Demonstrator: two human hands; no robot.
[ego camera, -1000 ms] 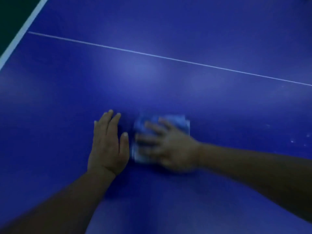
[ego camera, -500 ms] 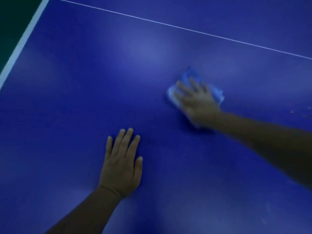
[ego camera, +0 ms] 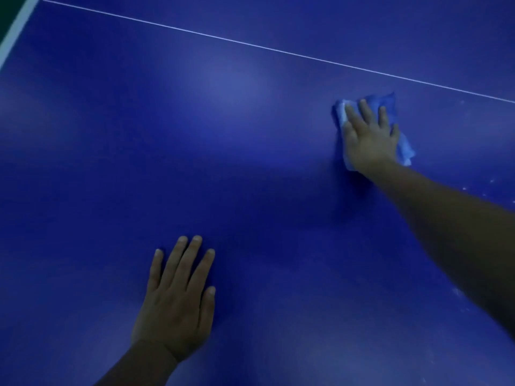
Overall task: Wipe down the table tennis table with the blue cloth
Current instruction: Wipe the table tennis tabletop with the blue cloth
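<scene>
The blue table tennis table fills the view. My right hand lies flat, fingers spread, pressing the crumpled blue cloth onto the table at the right, just below the thin white centre line. Most of the cloth is hidden under the palm; its edges stick out on the left, top and right. My left hand rests palm down on the bare surface near the bottom, holding nothing, well apart from the cloth.
A white edge stripe marks the table's left border at the top left, with dark green floor beyond it. Small pale specks dot the surface at the right.
My right hand has slid the cloth from beside my left hand away to the right and farther up the table. My left hand stays planted on the surface.
</scene>
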